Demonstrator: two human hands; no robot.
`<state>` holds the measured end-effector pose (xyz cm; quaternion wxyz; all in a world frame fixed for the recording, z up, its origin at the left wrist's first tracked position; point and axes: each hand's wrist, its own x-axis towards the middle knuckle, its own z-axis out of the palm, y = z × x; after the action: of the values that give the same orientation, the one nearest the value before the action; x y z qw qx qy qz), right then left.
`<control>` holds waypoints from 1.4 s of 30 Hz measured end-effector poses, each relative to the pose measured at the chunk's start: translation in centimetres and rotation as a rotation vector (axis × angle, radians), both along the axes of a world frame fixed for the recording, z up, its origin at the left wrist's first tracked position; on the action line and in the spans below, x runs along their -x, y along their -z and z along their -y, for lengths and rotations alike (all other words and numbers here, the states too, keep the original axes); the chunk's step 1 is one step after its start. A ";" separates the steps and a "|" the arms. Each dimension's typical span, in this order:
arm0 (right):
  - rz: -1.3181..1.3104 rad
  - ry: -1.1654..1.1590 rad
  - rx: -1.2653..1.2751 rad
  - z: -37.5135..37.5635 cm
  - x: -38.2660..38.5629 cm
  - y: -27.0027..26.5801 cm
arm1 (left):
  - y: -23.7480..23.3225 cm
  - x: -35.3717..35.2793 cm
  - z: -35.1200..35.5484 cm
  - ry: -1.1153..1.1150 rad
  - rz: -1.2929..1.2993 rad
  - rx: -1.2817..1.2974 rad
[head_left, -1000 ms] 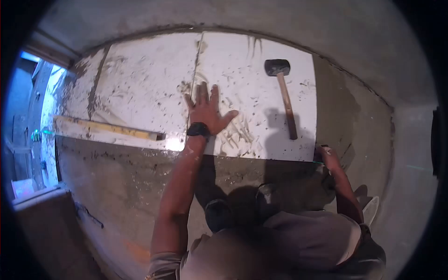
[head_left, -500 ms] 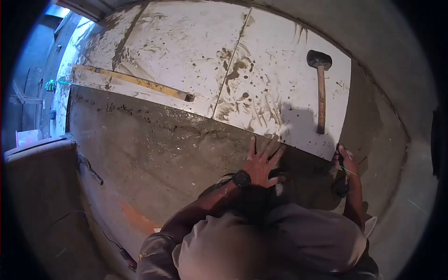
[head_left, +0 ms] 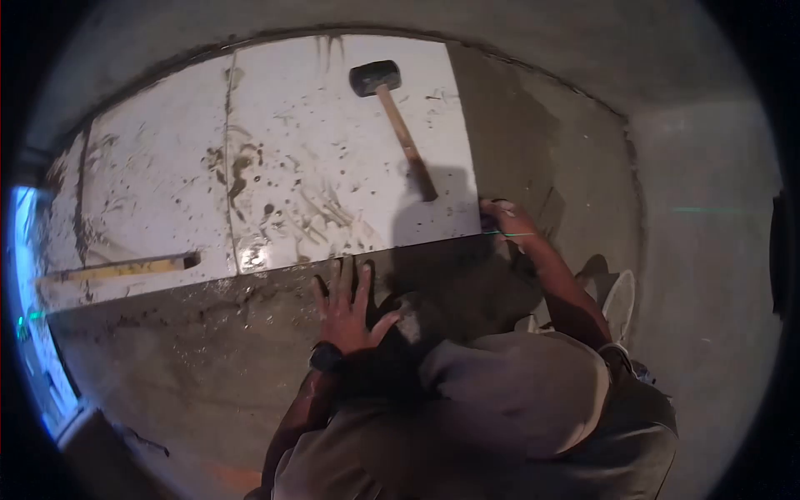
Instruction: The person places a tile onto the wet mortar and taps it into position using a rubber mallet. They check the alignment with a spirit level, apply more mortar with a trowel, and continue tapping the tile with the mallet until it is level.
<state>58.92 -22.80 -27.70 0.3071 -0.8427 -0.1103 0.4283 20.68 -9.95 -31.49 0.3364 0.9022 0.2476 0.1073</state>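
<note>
My left hand (head_left: 343,308), a dark watch on its wrist, is spread flat with its fingertips at the front edge of a white floor tile (head_left: 333,167) smeared with wet mortar. My right hand (head_left: 510,223) is at the tile's front right corner with its fingers curled in. Something dark shows at those fingers, too shaded to name. On the tile lies a rubber mallet (head_left: 402,137) with a black head and wooden handle, beyond both hands. Wet grey mortar (head_left: 200,342) covers the floor in front of the tile edge.
A yellow spirit level (head_left: 125,271) lies along the front edge of the tiles at left. More white tile (head_left: 150,142) continues leftward past a joint. A bare mortar strip (head_left: 517,125) runs between the tile and the right wall (head_left: 708,208). A green laser line crosses my right wrist.
My view has swung to the right, so the tiles, mallet and level appear farther left and turned. Both hands stay at the tile's edge, the left still spread.
</note>
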 end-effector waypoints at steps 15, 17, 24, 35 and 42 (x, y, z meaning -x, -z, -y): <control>0.029 -0.041 -0.048 0.4 -0.4 1.2 | 1.0 0.4 2.4 -0.013 0.138 0.139; 0.064 -0.032 0.019 0.3 -0.4 1.0 | 0.5 0.4 1.9 0.000 0.100 0.178; 0.007 -0.032 -0.021 0.4 -0.8 1.3 | 1.2 0.9 1.7 0.015 0.105 0.157; -0.050 -0.010 -0.088 0.8 -1.1 1.3 | 0.6 1.0 1.5 0.003 0.027 0.200; 0.000 -0.046 -0.145 1.1 -1.2 2.1 | 1.7 0.6 1.8 0.007 0.105 0.165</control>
<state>60.14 -23.89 -29.77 0.3574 -0.8155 -0.1603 0.4260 20.11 -11.74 -33.21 0.4225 0.8654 0.2346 0.1325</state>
